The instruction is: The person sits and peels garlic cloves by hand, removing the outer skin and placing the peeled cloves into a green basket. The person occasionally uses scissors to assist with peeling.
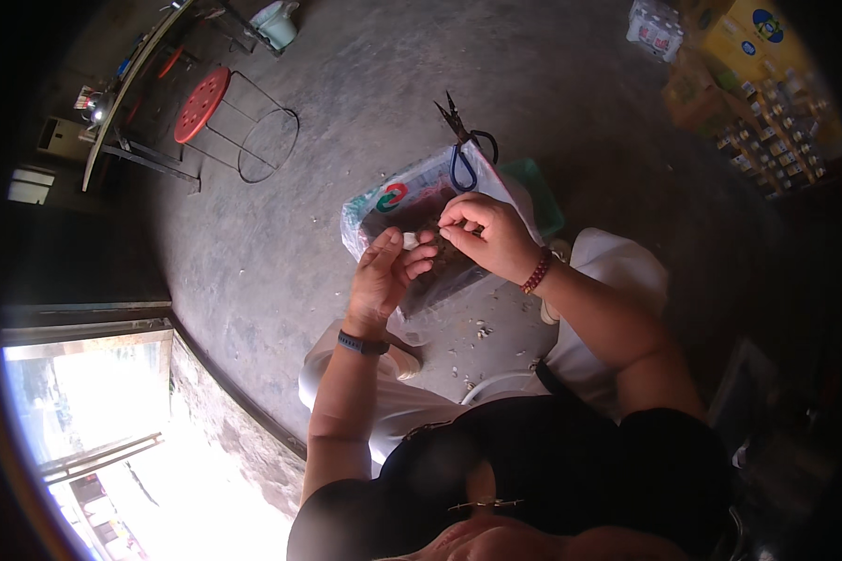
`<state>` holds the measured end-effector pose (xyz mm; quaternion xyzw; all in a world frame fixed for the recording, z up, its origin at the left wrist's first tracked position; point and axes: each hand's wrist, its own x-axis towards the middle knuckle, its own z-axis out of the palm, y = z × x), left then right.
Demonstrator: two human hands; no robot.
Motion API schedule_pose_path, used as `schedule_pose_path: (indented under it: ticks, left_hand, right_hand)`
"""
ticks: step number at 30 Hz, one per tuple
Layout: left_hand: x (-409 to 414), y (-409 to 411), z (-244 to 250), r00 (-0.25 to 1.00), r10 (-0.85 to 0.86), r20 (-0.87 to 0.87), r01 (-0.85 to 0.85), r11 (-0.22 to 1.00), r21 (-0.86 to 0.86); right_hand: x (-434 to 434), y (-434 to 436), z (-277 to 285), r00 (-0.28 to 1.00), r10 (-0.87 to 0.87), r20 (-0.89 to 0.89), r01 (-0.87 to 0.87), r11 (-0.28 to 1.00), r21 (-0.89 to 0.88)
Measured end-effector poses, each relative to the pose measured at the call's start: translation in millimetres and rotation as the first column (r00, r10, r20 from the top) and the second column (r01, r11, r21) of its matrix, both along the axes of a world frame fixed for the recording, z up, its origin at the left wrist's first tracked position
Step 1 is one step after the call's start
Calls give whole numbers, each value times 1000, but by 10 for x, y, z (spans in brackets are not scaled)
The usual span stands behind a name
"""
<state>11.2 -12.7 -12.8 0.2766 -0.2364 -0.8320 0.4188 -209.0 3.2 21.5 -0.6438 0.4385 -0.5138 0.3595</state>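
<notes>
My left hand (387,270), with a dark band at its wrist, holds a small white piece (410,240) between thumb and fingers. Close beside it, my right hand (488,228) has thumb and index fingertip pinched together; whether something tiny is between them cannot be told. Both hands are above an open container lined with a printed plastic bag (354,217). Small brownish bits (452,261) lie inside, partly hidden by my hands. A pair of scissors (463,151) with dark-blue handles rests at the container's far rim, blades pointing away.
A green plastic basin or tray (539,200) stands behind the container's right side. Small scraps (483,331) are scattered on the concrete floor (266,238) near my feet. A red stool (203,105) and a pale bucket (275,26) are at far left. Cartons (744,42) and bottles (779,133) stand at far right.
</notes>
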Motion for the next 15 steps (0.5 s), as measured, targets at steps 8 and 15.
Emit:
schedule_pose_path:
  ticks: [8,15]
  left_hand:
    - [-90,-34,32,990,-96,-107,92,995,-39]
    - [-95,1,86,987,-105,-123,104,994,-10]
  right_hand:
    - [337,-67,-101,994,46,-103,-54,996,-76]
    - [450,-96,-120,995,-10,-98,-13,972,-236]
